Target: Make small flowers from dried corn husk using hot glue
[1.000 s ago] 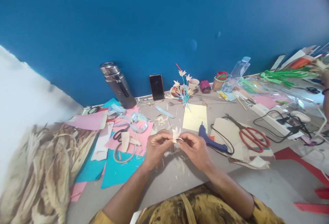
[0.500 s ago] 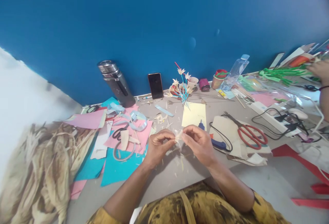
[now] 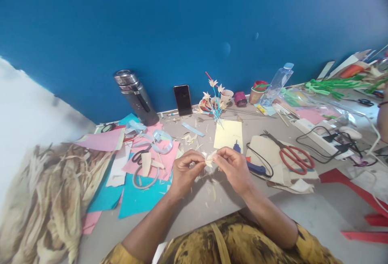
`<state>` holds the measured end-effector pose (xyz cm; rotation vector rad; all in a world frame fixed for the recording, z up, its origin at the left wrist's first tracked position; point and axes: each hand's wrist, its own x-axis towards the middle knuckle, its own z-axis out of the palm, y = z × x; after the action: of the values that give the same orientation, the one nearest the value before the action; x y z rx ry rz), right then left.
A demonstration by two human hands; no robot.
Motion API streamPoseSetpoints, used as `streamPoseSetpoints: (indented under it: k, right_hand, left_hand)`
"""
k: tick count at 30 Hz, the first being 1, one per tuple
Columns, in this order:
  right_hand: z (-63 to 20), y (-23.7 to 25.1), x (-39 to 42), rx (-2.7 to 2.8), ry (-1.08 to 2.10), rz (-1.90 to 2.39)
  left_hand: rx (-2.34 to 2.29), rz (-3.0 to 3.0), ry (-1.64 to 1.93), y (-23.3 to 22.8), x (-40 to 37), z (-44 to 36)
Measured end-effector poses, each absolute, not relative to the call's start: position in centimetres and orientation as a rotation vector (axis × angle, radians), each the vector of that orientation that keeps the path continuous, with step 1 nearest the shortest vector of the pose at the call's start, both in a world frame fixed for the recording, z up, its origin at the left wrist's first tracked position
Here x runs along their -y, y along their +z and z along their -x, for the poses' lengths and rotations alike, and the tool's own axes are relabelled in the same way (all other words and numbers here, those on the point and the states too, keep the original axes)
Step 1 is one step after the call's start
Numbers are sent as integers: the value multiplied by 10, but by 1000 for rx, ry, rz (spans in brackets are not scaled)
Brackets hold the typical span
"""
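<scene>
Between my fingertips is a small cream-coloured flower (image 3: 209, 160) that looks made of dried husk. My left hand (image 3: 187, 172) pinches its left side with thumb and forefinger, and my right hand (image 3: 233, 168) pinches its right side. Both hands hold it just above the table. Husk scraps lie under and around them. Beyond my hands, a yellow paper (image 3: 228, 134) lies flat. Several similar husk flowers on blue stems (image 3: 216, 98) stand behind it. Close to my right hand is a blue glue gun (image 3: 256, 168), partly hidden by that hand.
Dried husks (image 3: 57, 203) are heaped at the left, beside coloured papers (image 3: 144, 201) and ribbon. A flask (image 3: 138, 98) and a phone (image 3: 182, 100) stand near the wall. Red-handled scissors (image 3: 295, 159) and a power strip (image 3: 318, 139) lie right. Another person's arm (image 3: 383, 116) shows at the right edge.
The flower has turned slightly between my fingers, and its petals now look more spread. At the far right, the other person's hand has drawn back towards the edge.
</scene>
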<state>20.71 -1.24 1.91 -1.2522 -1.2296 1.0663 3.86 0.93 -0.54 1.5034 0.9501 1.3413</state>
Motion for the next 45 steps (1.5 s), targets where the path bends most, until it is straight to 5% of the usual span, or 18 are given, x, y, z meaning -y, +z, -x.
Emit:
streamPoseSetpoints:
  k: [23,45]
  right_hand:
    - [-217,14,18,1258,1124,1166]
    - [-220,22,14,1374,1016,1299]
  left_hand:
    - [-936,-1319,1287,-9,-13,-38]
    - [-808,-1752,1421,-10,-10,-39]
